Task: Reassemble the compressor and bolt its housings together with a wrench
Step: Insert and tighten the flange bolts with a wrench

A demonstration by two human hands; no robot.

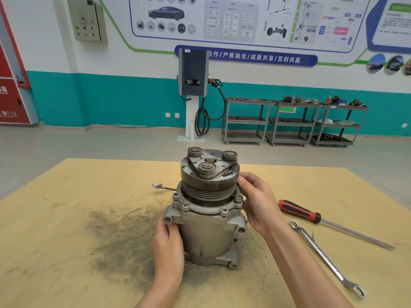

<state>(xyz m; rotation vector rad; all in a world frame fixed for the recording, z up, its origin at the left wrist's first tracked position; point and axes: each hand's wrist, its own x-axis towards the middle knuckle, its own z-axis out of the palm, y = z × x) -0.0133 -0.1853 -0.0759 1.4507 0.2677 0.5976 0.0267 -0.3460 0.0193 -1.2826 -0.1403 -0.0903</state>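
The grey metal compressor (208,236) stands upright in the middle of the wooden table, its dark pulley and clutch plate (210,172) on top. My left hand (168,243) grips the lower left side of the housing, just under a mounting ear. My right hand (258,201) holds the right side at the flange, with its fingertips pinching at a bolt (238,198) by the pulley's edge. A ring wrench (325,256) lies on the table to the right, apart from both hands.
A red-handled screwdriver (311,215) lies right of the compressor, beyond the wrench. A small wire with a connector (160,187) sticks out to the left. A dark grease smear (120,232) marks the table (55,218). Shelf carts and a charging post stand far back.
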